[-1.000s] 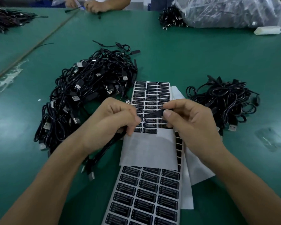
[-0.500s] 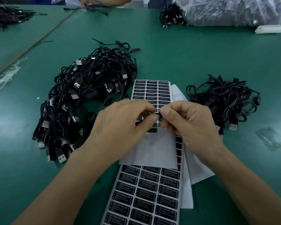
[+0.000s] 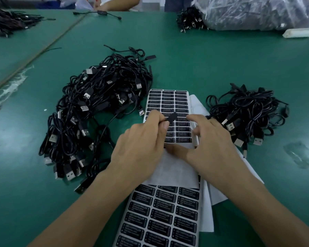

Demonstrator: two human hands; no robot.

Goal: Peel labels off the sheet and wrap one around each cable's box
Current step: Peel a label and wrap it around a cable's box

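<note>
On the left of the green table (image 3: 194, 56) sprawls the big cable heap (image 3: 96, 113). Right of it, the left hand (image 3: 139, 150) pinches a cable's box (image 3: 170, 117), its long axis slanting up and to the right, above the label sheet (image 3: 168, 104). Nearer the remaining labels, the right hand (image 3: 210, 150) hovers with its grip released, fingers spread, holding nothing. Farther right lies a smaller cable pile (image 3: 248, 111). Nearest me, a full sheet (image 3: 161, 214) waits.
</note>
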